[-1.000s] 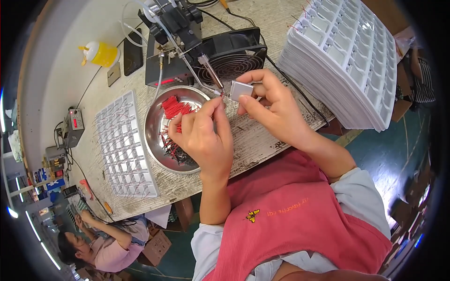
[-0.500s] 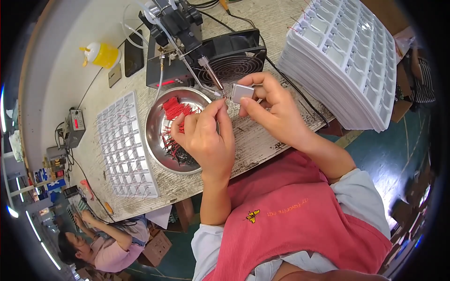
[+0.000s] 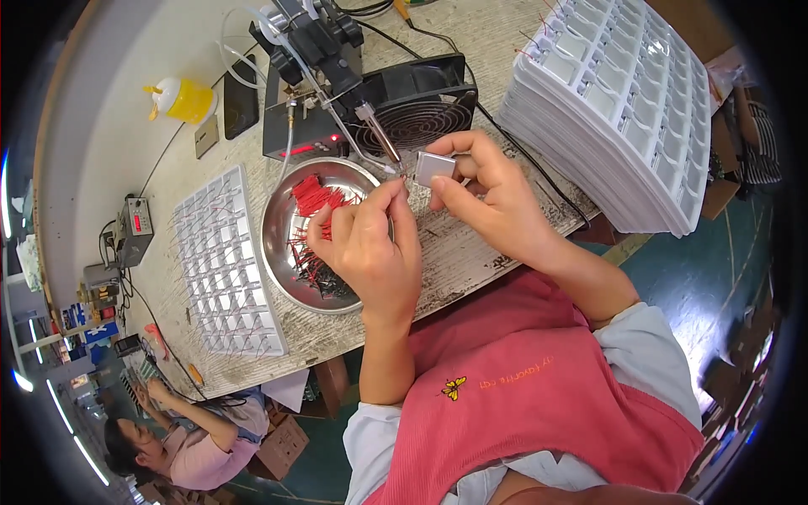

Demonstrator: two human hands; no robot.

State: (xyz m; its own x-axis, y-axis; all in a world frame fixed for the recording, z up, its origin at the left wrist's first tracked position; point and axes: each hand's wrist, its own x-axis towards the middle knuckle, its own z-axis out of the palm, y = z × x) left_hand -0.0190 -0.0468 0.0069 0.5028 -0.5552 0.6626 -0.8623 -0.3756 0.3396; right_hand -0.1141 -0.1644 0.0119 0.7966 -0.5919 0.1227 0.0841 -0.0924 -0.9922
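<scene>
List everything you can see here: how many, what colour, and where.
Square piece: 1, silver, in right hand
Soldering iron: 1, black and metal, above hands
Bowl: 1, silver, centre-left of bench
Wires: many, red and black, in bowl
Flat tray: 1, white, left of bowl
Tray stack: 1, white, right
Fan: 1, black, behind iron
Red-display boxes: at least 2, dark, behind bowl and far left
Phone-like slab: 1, black, rear left
Bottle: 1, yellow and white, rear left
Workbench: 1, whitish, under these
Co-worker: 1, pink top, lower left
Apron: 1, reddish-pink, lower centre
Left hand: 1, bare, near iron tip
Right hand: 1, bare, holding square piece
</scene>
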